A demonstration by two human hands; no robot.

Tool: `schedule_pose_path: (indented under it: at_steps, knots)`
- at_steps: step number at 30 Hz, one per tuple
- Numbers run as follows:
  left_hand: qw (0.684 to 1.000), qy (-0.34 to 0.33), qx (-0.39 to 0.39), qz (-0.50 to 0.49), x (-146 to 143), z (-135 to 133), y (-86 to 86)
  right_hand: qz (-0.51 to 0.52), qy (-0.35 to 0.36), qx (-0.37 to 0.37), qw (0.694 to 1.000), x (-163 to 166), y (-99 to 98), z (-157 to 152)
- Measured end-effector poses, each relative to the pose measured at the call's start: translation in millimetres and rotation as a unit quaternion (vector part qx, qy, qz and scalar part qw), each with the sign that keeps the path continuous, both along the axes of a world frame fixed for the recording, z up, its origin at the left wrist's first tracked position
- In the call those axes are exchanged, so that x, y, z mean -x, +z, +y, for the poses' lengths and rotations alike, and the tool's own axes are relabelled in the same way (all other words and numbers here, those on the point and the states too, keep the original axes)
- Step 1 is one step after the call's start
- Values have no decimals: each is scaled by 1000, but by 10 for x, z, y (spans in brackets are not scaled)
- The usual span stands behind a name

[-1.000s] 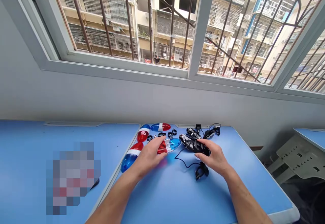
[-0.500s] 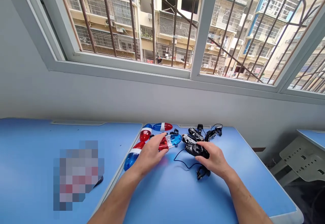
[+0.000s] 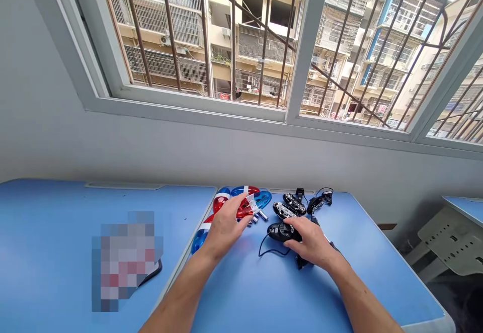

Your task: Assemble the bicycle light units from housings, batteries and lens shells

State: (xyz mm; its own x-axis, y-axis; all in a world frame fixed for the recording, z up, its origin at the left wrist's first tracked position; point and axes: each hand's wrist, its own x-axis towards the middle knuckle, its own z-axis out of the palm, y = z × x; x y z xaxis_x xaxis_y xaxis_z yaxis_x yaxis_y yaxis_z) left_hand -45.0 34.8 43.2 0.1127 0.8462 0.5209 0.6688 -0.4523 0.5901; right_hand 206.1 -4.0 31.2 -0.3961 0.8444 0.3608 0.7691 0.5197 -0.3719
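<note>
My left hand (image 3: 225, 227) grips a red and blue clear plastic light cover (image 3: 253, 203) and lifts it just above the blue table (image 3: 271, 293). My right hand (image 3: 309, 243) is closed on a black oval base unit (image 3: 279, 231) with a thin black wire (image 3: 268, 250) trailing from it. More red and blue covers (image 3: 222, 199) lie behind and to the left of my left hand, one (image 3: 199, 236) partly under my wrist. Other black base units (image 3: 290, 204) with cables and clips (image 3: 320, 200) lie at the back right.
A second blue table (image 3: 56, 242) adjoins on the left and carries a blurred-out patch (image 3: 126, 260) with a black cord at its edge. A grey wall and barred window stand behind. A white chair (image 3: 449, 240) sits at the far right.
My left hand has raised the red and blue cover off the table and tilted it. My right hand has drawn the black base unit nearer and to the left. Small metal parts now show under the cover.
</note>
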Motion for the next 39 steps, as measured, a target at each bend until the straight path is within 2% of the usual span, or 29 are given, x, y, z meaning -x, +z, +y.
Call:
schedule_pose_path:
  at_steps: [6,10,15,23,30,34,37,39]
  knots:
    - [1000,14,5,-12,-15,-5,50,-50,-74,-1,996,60,-46,41]
    - [1000,5,0,-17,-36,-9,51,-90,-72,7,993,211,-93,56]
    - [1000,-12,2,-24,-60,-19,27,-123,-91,23,988,322,-5,-29]
    - [999,-36,15,-26,-72,-34,-18,-115,-134,37,984,168,42,-108]
    - [991,-113,58,-34,-129,-103,-16,-101,-177,19,979,30,-21,-124]
    - [983,-154,98,-33,-149,-126,-24,-18,-142,-4,990,-75,-41,-113]
    - [980,-165,109,-30,-147,-141,-13,152,-107,-14,982,-118,-58,-80]
    - [979,-168,110,-34,-142,-153,5,269,-90,31,958,-99,-58,-50]
